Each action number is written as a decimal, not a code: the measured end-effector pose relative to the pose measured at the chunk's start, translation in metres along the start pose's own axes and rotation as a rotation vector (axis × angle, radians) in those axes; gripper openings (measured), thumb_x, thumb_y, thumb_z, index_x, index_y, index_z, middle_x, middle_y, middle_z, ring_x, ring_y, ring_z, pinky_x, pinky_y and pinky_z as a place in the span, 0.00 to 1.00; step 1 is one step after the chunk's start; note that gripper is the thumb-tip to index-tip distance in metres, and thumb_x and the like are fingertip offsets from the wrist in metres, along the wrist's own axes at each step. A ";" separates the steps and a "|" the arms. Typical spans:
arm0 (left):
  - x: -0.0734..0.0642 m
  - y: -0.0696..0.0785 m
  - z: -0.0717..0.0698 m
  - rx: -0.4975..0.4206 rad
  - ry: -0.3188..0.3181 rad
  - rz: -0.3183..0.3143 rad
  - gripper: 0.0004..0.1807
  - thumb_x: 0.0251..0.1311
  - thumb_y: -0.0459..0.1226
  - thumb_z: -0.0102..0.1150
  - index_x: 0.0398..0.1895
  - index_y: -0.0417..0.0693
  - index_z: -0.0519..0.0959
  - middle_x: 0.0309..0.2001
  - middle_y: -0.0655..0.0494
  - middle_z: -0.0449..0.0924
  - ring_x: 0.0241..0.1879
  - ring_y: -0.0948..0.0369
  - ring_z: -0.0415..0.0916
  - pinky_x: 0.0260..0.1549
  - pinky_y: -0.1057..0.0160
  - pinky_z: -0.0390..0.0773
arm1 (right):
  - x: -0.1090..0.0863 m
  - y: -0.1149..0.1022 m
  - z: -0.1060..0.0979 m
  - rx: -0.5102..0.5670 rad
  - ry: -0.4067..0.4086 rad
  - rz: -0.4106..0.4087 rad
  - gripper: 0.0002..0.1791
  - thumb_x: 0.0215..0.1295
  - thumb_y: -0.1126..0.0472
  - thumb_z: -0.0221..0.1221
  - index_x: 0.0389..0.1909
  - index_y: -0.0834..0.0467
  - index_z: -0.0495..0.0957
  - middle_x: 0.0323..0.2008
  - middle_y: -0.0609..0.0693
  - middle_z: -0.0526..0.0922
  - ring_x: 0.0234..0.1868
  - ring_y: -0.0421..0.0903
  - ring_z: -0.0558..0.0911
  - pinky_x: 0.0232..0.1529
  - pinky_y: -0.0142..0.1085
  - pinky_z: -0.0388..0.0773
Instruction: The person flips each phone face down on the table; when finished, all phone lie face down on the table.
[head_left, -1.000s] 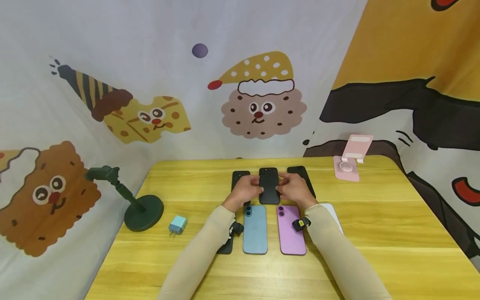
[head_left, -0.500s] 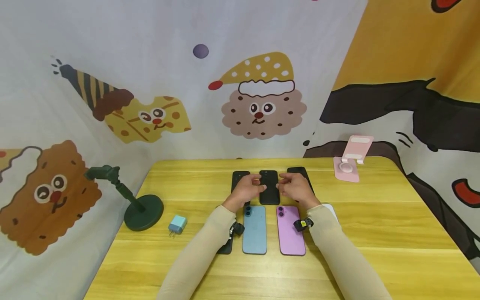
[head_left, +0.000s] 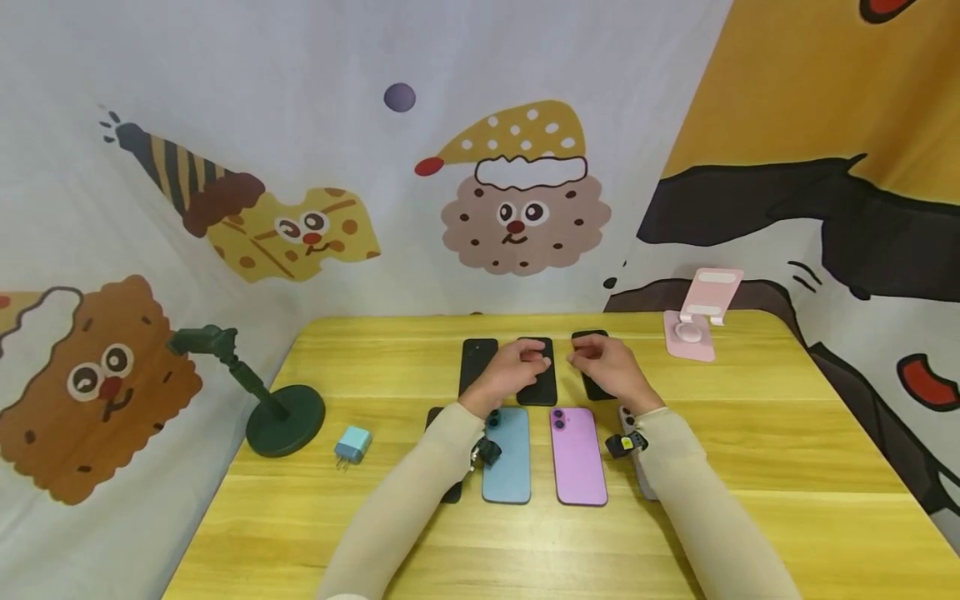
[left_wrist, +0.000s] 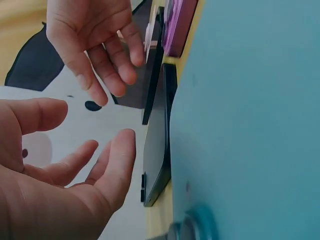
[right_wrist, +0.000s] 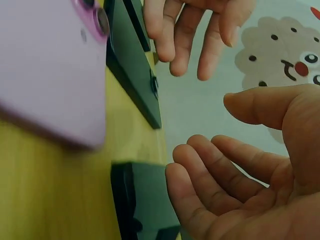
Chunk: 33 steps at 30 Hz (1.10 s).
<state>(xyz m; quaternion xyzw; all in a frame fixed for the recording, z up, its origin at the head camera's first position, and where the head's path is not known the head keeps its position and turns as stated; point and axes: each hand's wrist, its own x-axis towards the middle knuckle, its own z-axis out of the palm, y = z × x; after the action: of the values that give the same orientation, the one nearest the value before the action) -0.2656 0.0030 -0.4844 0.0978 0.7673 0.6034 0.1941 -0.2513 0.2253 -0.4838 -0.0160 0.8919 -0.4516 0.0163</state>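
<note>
In the head view, several phones lie back side up in two rows. My left hand (head_left: 512,368) hovers over the middle black phone (head_left: 537,390) of the back row, fingers loosely bent, holding nothing. My right hand (head_left: 613,367) is above the right black phone (head_left: 601,390), covering part of it; its fingers are relaxed, with nothing between thumb and fingertips. Left of them is another black phone (head_left: 477,362). Nearer me lie a blue phone (head_left: 507,471) and a pink phone (head_left: 578,458). The left wrist view shows a gap between my hands and the middle black phone (left_wrist: 161,135).
At the front row's ends, a dark phone (head_left: 453,493) and a greyish phone (head_left: 647,482) are partly hidden by my sleeves. A green desk stand (head_left: 285,421) and a blue charger plug (head_left: 353,444) stand left. A pink phone stand (head_left: 690,333) is at the back right.
Both hands have come away from the sides of the middle black phone. The right moved right, over the right black phone; the left shifted right, over the middle one, which stays on the table.
</note>
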 end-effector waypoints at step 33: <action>0.022 0.011 0.061 -0.257 -0.080 -0.146 0.35 0.73 0.34 0.63 0.81 0.42 0.64 0.59 0.47 0.84 0.61 0.49 0.82 0.62 0.49 0.83 | -0.013 0.037 -0.041 0.064 -0.049 0.212 0.37 0.78 0.47 0.60 0.78 0.64 0.65 0.73 0.67 0.71 0.65 0.61 0.78 0.60 0.47 0.82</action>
<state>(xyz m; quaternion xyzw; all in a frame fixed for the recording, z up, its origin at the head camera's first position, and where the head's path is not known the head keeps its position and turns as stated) -0.2610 0.0686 -0.4901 0.0400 0.6805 0.6764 0.2791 -0.2408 0.2803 -0.4894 0.0682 0.8731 -0.4751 0.0862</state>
